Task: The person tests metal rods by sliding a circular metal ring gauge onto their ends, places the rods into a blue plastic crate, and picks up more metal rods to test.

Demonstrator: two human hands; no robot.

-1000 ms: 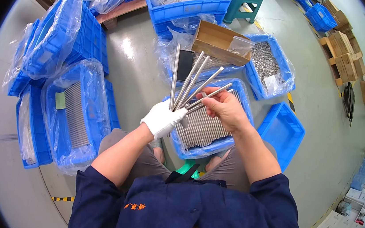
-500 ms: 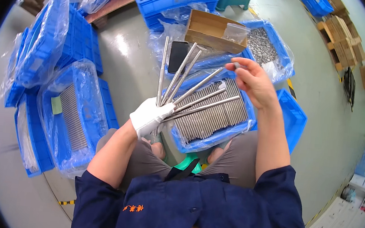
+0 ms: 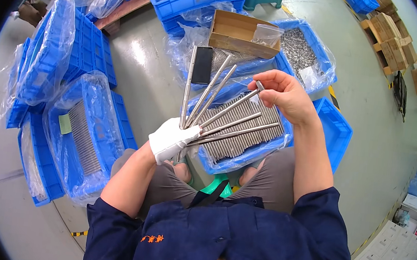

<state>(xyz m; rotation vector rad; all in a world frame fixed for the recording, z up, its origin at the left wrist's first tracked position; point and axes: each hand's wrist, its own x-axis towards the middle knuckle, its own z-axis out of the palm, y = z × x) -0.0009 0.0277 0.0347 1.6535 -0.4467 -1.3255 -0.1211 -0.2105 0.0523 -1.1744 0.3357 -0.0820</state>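
Observation:
My left hand [image 3: 173, 139], in a white glove, is closed round several slim metal rods [image 3: 188, 87] that fan out away from me. Between the thumb and fingers of my bare right hand [image 3: 289, 99] is a small grey metal piece [image 3: 260, 85]. It meets the far tip of one fanned rod; whether it sits on the rod or only touches it, I cannot tell. Below both hands stands a blue bin [image 3: 219, 170] lined with clear plastic. Rows of similar metal rods [image 3: 237, 142] lie packed in it.
Beyond the bin are an open cardboard box [image 3: 242, 46], a flat black phone-like object [image 3: 203, 66] and a bin of small shiny parts [image 3: 298, 50]. Another blue bin [image 3: 337, 138] stands at right. Stacked blue crates [image 3: 92, 47] and a bin of rods [image 3: 85, 142] are at left.
My right hand has moved slightly left and down, bringing the small metal piece to the tip of a rod. The fanned rods have shifted a little; my left hand still holds them.

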